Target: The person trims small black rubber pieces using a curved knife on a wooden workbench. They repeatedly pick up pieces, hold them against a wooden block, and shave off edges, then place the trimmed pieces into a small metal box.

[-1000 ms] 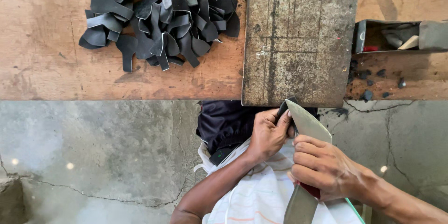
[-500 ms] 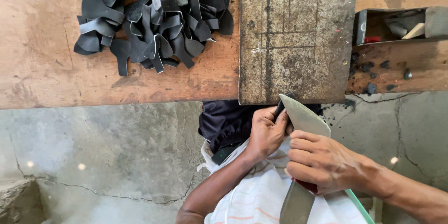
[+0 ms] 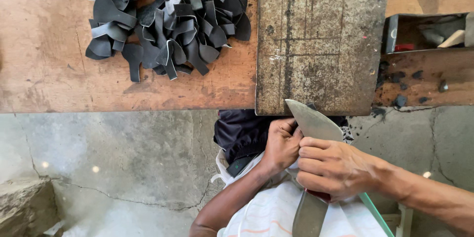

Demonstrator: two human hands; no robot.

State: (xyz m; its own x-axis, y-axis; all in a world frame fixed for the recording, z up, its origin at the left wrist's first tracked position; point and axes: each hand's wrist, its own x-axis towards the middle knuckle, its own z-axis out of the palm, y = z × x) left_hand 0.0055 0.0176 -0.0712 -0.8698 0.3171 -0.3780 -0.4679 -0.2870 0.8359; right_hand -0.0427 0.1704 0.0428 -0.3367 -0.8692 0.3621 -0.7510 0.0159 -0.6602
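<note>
Seen from the head camera, the only view I have, both hands work low in the frame, close to the body and just below the near edge of the bench. My right hand point(image 3: 340, 168) is wrapped fist-like around a broad, pale steel blade point(image 3: 316, 124), fingers point(image 3: 316, 152) curled over the flat and pressed together, so the blade is braced against slipping; its pointed tip rises to overlap the lower edge of the rusted metal slab point(image 3: 321, 39). A second, narrower length of grey metal point(image 3: 308, 215) runs down out of the same fist toward the lap, and I cannot tell whether it is part of the same tool.

My left hand point(image 3: 281, 143) sits just beside the blade's left edge, fingers folded in and pinching there; whatever small piece it holds is hidden behind the knuckles, so I cannot name it. I judge the hands stay close so that one steadies what the other's edge meets.

Farther up, a heap of black, cut rubber-like strips point(image 3: 168, 20) lies on the wooden bench point(image 3: 49, 69), well apart from the hands. At the right, an open wooden box point(image 3: 424, 32) holds small odds and ends. Below the bench, cracked concrete floor point(image 3: 113, 168) shows.
</note>
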